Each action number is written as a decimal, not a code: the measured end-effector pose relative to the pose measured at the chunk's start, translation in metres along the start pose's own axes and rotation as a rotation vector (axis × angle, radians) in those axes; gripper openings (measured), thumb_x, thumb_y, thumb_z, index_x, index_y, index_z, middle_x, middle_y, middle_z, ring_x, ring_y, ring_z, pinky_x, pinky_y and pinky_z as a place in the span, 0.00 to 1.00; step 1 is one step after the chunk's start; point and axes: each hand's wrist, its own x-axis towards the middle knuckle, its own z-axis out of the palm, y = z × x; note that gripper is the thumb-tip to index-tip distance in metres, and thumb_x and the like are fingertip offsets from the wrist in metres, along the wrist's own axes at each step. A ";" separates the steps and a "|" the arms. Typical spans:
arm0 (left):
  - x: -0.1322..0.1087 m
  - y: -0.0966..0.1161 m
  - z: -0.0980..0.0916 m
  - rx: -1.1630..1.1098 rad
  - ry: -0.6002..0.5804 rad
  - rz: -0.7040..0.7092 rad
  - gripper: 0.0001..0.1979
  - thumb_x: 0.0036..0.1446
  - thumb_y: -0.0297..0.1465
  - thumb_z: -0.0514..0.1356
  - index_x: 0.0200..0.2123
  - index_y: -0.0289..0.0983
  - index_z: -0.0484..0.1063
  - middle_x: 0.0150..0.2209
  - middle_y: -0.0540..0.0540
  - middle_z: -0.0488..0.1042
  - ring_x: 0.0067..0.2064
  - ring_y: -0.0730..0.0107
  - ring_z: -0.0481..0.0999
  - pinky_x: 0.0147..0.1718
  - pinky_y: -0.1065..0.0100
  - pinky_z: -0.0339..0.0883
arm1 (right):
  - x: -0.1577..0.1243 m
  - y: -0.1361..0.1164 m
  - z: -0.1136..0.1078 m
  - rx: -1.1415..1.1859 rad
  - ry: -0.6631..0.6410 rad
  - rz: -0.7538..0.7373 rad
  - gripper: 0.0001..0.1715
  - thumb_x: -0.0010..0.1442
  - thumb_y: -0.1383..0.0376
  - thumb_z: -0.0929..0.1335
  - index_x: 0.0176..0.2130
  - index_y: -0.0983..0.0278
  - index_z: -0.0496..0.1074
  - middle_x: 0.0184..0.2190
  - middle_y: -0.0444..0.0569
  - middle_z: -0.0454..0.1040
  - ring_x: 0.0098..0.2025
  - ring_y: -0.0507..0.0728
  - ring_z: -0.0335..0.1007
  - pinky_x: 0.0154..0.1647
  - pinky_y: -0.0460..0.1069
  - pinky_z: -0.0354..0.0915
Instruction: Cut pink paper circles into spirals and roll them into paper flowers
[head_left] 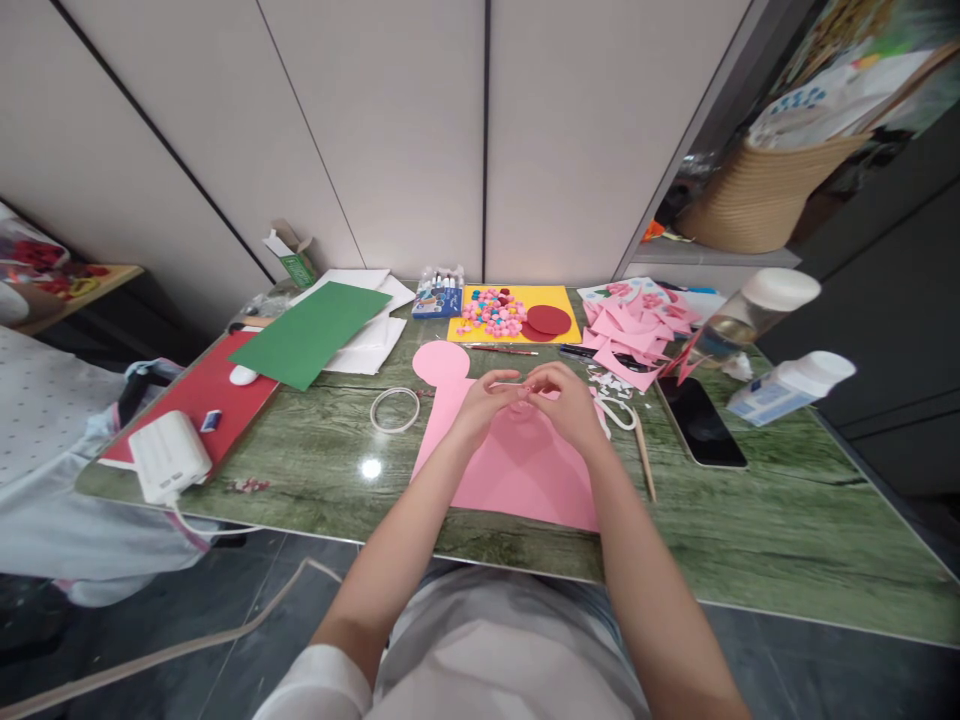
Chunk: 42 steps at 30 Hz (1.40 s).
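The left hand and right hand meet over the pink sheet, fingers bent and tips close together, but I can't tell if they pinch something tiny. The pink sheet lies on the green table, with a pink circle at its far left corner. A white ring is to the left, and a stick and a phone are to the right.

It looks like a home: tall cupboard doors, a straw basket on a shelf, pink paper on a table.
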 end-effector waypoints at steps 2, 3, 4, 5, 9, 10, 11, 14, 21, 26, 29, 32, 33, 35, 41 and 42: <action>0.000 -0.001 0.001 -0.004 -0.011 -0.001 0.21 0.37 0.30 0.68 0.38 0.35 0.70 0.30 0.46 0.76 0.30 0.73 0.73 0.34 0.70 0.61 | 0.000 0.000 0.001 0.001 0.004 -0.001 0.02 0.49 0.69 0.68 0.28 0.62 0.69 0.34 0.46 0.68 0.34 0.53 0.66 0.35 0.49 0.63; 0.000 -0.001 0.001 -0.004 -0.022 -0.002 0.21 0.37 0.29 0.68 0.38 0.35 0.70 0.30 0.46 0.76 0.30 0.73 0.73 0.34 0.70 0.61 | 0.000 0.001 0.001 0.003 0.004 0.000 0.03 0.48 0.69 0.68 0.27 0.63 0.68 0.34 0.46 0.68 0.34 0.53 0.66 0.35 0.49 0.63; 0.000 -0.002 0.001 -0.003 -0.035 -0.002 0.21 0.38 0.29 0.68 0.38 0.35 0.70 0.30 0.46 0.76 0.30 0.73 0.73 0.34 0.70 0.61 | 0.000 0.001 0.001 0.005 0.004 -0.001 0.03 0.48 0.70 0.68 0.26 0.63 0.68 0.34 0.46 0.68 0.34 0.53 0.66 0.35 0.49 0.63; 0.000 -0.003 0.001 0.000 -0.052 -0.001 0.21 0.38 0.29 0.68 0.39 0.35 0.70 0.30 0.46 0.76 0.31 0.72 0.74 0.34 0.69 0.62 | 0.000 0.001 0.002 0.006 0.003 -0.003 0.04 0.47 0.70 0.68 0.26 0.63 0.67 0.33 0.45 0.67 0.34 0.53 0.65 0.34 0.49 0.62; 0.001 -0.005 0.001 0.013 -0.082 -0.005 0.21 0.39 0.29 0.67 0.39 0.35 0.70 0.31 0.45 0.77 0.32 0.71 0.74 0.35 0.68 0.62 | 0.000 0.002 0.003 -0.003 0.006 -0.021 0.06 0.46 0.71 0.67 0.26 0.62 0.64 0.31 0.44 0.66 0.33 0.52 0.63 0.33 0.48 0.61; 0.001 -0.005 0.001 0.014 -0.082 -0.005 0.20 0.39 0.30 0.67 0.39 0.35 0.70 0.31 0.45 0.77 0.32 0.71 0.74 0.35 0.68 0.62 | 0.000 0.002 0.004 -0.006 0.004 -0.024 0.06 0.45 0.72 0.67 0.25 0.62 0.64 0.31 0.44 0.65 0.32 0.52 0.63 0.33 0.48 0.61; 0.001 -0.006 0.001 0.014 -0.082 -0.003 0.20 0.39 0.30 0.67 0.39 0.35 0.70 0.31 0.45 0.77 0.32 0.71 0.74 0.35 0.68 0.63 | 0.000 0.002 0.004 -0.009 0.001 -0.025 0.07 0.45 0.72 0.67 0.25 0.62 0.64 0.31 0.44 0.65 0.32 0.52 0.63 0.33 0.48 0.61; 0.001 -0.007 0.002 0.005 -0.073 0.008 0.20 0.38 0.29 0.67 0.39 0.35 0.70 0.30 0.46 0.76 0.32 0.70 0.75 0.36 0.67 0.63 | 0.000 0.002 0.005 -0.016 -0.004 -0.023 0.07 0.45 0.72 0.67 0.26 0.62 0.64 0.31 0.44 0.65 0.32 0.52 0.63 0.33 0.48 0.62; 0.000 -0.002 0.001 0.008 -0.028 0.011 0.19 0.38 0.26 0.65 0.38 0.35 0.70 0.27 0.49 0.75 0.27 0.73 0.72 0.30 0.70 0.61 | -0.002 -0.002 -0.001 0.012 -0.057 -0.002 0.04 0.48 0.70 0.68 0.29 0.62 0.69 0.35 0.46 0.67 0.34 0.53 0.66 0.35 0.49 0.64; 0.002 -0.001 -0.004 0.042 -0.032 0.032 0.18 0.39 0.24 0.63 0.39 0.35 0.70 0.26 0.49 0.75 0.26 0.74 0.71 0.30 0.70 0.60 | -0.001 -0.001 -0.006 0.001 -0.131 -0.013 0.05 0.51 0.64 0.69 0.32 0.61 0.74 0.38 0.48 0.69 0.38 0.55 0.67 0.36 0.50 0.65; 0.002 -0.001 -0.005 0.064 -0.042 0.032 0.19 0.39 0.24 0.63 0.39 0.36 0.70 0.28 0.48 0.75 0.27 0.73 0.72 0.31 0.69 0.61 | -0.001 0.000 -0.006 -0.019 -0.185 -0.026 0.09 0.54 0.64 0.68 0.37 0.59 0.75 0.39 0.49 0.69 0.40 0.55 0.67 0.37 0.50 0.65; 0.001 0.000 -0.004 0.058 -0.036 0.022 0.19 0.39 0.24 0.63 0.39 0.36 0.69 0.29 0.48 0.75 0.29 0.71 0.73 0.32 0.69 0.62 | -0.002 -0.001 -0.004 -0.013 -0.221 -0.033 0.11 0.56 0.64 0.66 0.39 0.58 0.75 0.40 0.50 0.69 0.42 0.56 0.67 0.38 0.50 0.65; 0.001 0.000 -0.003 0.050 -0.029 0.022 0.19 0.39 0.24 0.63 0.39 0.35 0.69 0.29 0.48 0.75 0.29 0.71 0.73 0.33 0.69 0.62 | -0.002 -0.002 -0.003 -0.008 -0.221 -0.029 0.11 0.57 0.64 0.65 0.39 0.58 0.75 0.40 0.50 0.69 0.42 0.56 0.67 0.38 0.50 0.65; 0.000 0.001 -0.002 0.043 -0.016 0.027 0.18 0.40 0.25 0.64 0.39 0.35 0.69 0.28 0.48 0.75 0.30 0.72 0.73 0.33 0.71 0.61 | -0.002 -0.002 -0.001 -0.006 -0.199 -0.014 0.10 0.57 0.64 0.65 0.38 0.58 0.75 0.40 0.50 0.70 0.43 0.56 0.67 0.38 0.50 0.65; 0.000 -0.003 0.000 0.048 -0.008 0.035 0.17 0.41 0.28 0.64 0.38 0.36 0.70 0.28 0.48 0.75 0.29 0.73 0.73 0.30 0.72 0.60 | 0.000 -0.003 0.001 -0.009 -0.054 0.021 0.03 0.51 0.66 0.68 0.30 0.62 0.73 0.37 0.48 0.70 0.36 0.54 0.68 0.37 0.50 0.65; 0.001 -0.004 0.000 0.045 -0.012 0.038 0.17 0.41 0.28 0.64 0.38 0.36 0.70 0.28 0.48 0.75 0.29 0.73 0.72 0.30 0.72 0.60 | 0.000 -0.002 0.001 -0.008 -0.045 0.016 0.02 0.51 0.67 0.68 0.29 0.62 0.72 0.37 0.48 0.69 0.36 0.54 0.67 0.36 0.50 0.65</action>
